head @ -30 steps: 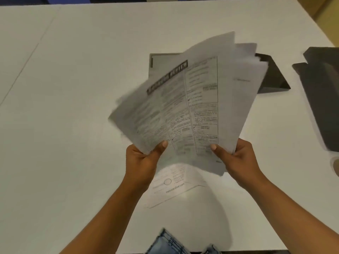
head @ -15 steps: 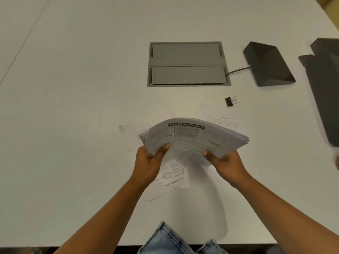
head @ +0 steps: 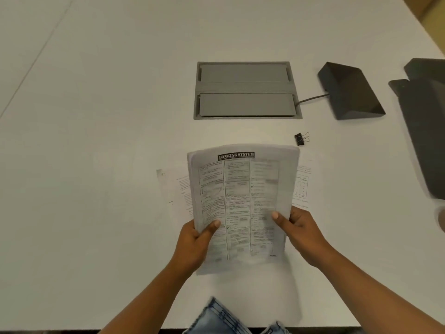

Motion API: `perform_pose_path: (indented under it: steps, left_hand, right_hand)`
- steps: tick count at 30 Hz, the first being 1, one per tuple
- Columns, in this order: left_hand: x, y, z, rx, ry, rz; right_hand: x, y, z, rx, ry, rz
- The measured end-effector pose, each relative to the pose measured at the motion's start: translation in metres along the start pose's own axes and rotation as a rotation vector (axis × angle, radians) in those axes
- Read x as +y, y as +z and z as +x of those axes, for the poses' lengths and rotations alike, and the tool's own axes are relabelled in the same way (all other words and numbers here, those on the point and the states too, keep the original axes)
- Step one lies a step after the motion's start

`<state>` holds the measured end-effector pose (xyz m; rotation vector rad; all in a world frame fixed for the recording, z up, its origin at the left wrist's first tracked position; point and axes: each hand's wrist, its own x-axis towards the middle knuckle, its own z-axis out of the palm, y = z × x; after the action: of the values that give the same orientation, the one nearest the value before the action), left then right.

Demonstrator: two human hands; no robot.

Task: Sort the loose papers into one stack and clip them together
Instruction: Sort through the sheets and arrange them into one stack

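A broad white worktop (head: 108, 145) fills nearly the whole view, evenly lit with only soft shadows. A thin seam (head: 36, 66) runs slantwise across its far left part. Set flush into the surface is a grey cable hatch (head: 245, 90) with two long flaps, one behind the other. A dark cord (head: 310, 99) leads from its right side to a dark wedge-shaped box (head: 349, 92) standing just beside it. Further right, at the frame's edge, lies a dark flat object (head: 423, 131), only partly seen. At the top right corner, beyond the worktop's edge, a strip of tan surface (head: 433, 15) shows.
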<state>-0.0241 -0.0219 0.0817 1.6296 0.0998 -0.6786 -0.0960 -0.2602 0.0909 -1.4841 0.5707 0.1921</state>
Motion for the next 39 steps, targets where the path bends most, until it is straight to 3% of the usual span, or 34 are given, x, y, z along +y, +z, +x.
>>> perform_pose_path:
  steps: [1,3,5,7,8,11,14,19,29,34,39]
  left_hand:
    - [0.001,-0.003,-0.002,0.002,-0.007,0.0]
    - [0.004,-0.01,-0.006,0.009,-0.014,-0.008]
    - [0.006,-0.017,-0.009,0.022,-0.012,-0.019]
    - [0.009,-0.024,-0.01,0.035,-0.014,-0.047]
    - [0.011,-0.027,-0.01,0.043,-0.016,-0.062]
    - [0.014,-0.033,-0.011,0.069,-0.012,-0.108]
    - [0.016,-0.039,-0.01,0.096,-0.008,-0.141]
    - [0.011,-0.05,-0.009,0.141,-0.031,-0.146]
    - [0.002,-0.066,-0.003,0.17,-0.047,-0.144]
    - [-0.001,-0.067,0.001,0.189,-0.062,-0.134]
    - [0.0,-0.064,0.002,0.2,-0.064,-0.125]
  right_hand:
    - [0.001,-0.003,0.001,0.035,0.019,0.023]
    - [0.009,-0.011,0.007,0.279,0.072,-0.072]
    - [0.022,-0.023,0.014,0.568,0.206,-0.509]
    - [0.035,-0.031,0.017,0.643,0.38,-0.897]
    - [0.041,-0.032,0.018,0.628,0.466,-0.943]
    - [0.048,-0.03,0.022,0.622,0.628,-0.852]
    - [0.052,-0.034,0.028,0.641,0.608,-0.777]
    - [0.051,-0.045,0.028,0.706,0.572,-0.415]
    - [0.05,-0.068,0.021,0.683,0.364,-0.326]
    - [0.054,-0.074,0.014,0.675,0.402,-0.287]
    - [0.056,-0.061,0.015,0.678,0.506,-0.713]
